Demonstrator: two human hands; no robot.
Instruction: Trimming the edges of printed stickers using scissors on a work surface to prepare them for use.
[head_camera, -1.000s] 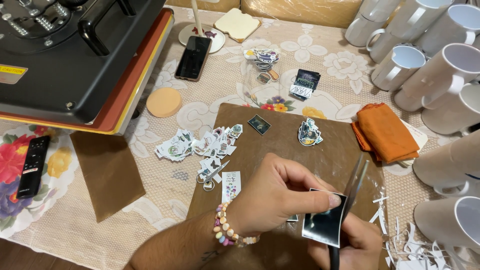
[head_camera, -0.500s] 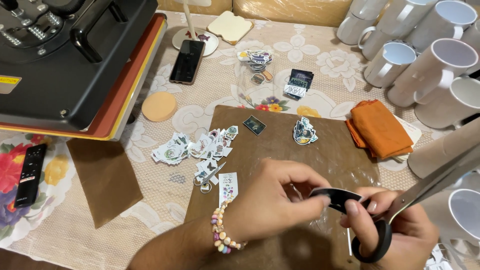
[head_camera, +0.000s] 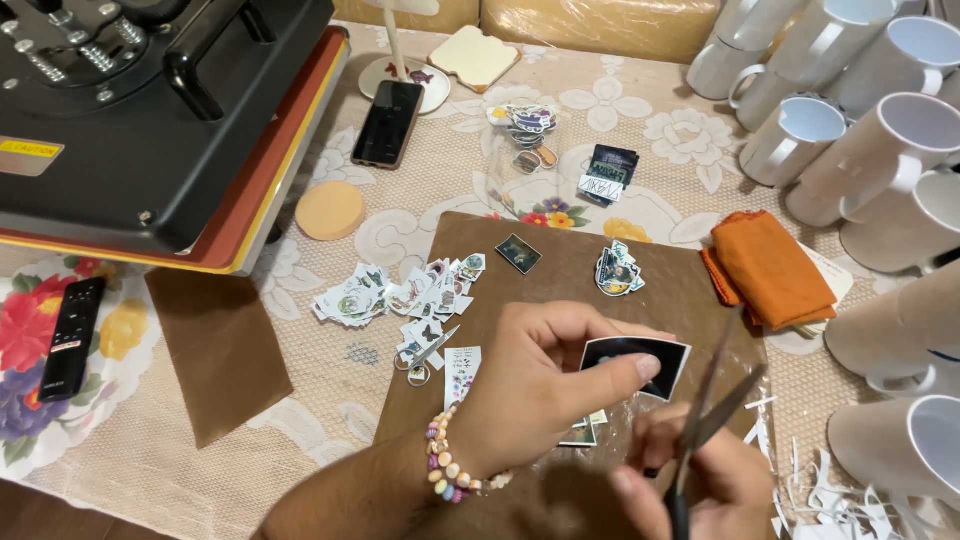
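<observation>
1. My left hand (head_camera: 545, 385) pinched a small dark glossy printed cut-out with a white border (head_camera: 640, 362) between thumb and forefinger, fingers clamped on its left edge. The print hung above the near half of the brown sheet of baking-type paper (head_camera: 560, 270) that lay on the lace tablecloth (head_camera: 640, 150).
2. My right hand (head_camera: 700, 480) sat just below and to the right of the print, closed around the handles of the dark-bladed scissors (head_camera: 720, 390). The blades stood apart and pointed up and away from me, their tips just beside the print's right edge.
3. The print's long axis ran left to right, so the blades crossed it almost at right angles; the right hand was the nearer one to the free edge.
4. Under the hands lay a few more cut stickers, partly hidden.
5. Toward the brown sheet's left edge lay a scatter of small cut-out stickers (head_camera: 400, 295); near its far edge were a small dark rectangular sticker (head_camera: 518, 253) and a little heap of coloured stickers (head_camera: 617, 270).
6. A folded orange cloth (head_camera: 772, 270) lay off the sheet's right edge, with white ceramic mugs (head_camera: 880, 150) crowded beyond it.
7. A black heat press (head_camera: 140, 110) filled the tablecloth's far left corner; nothing stood between blades and print.
</observation>
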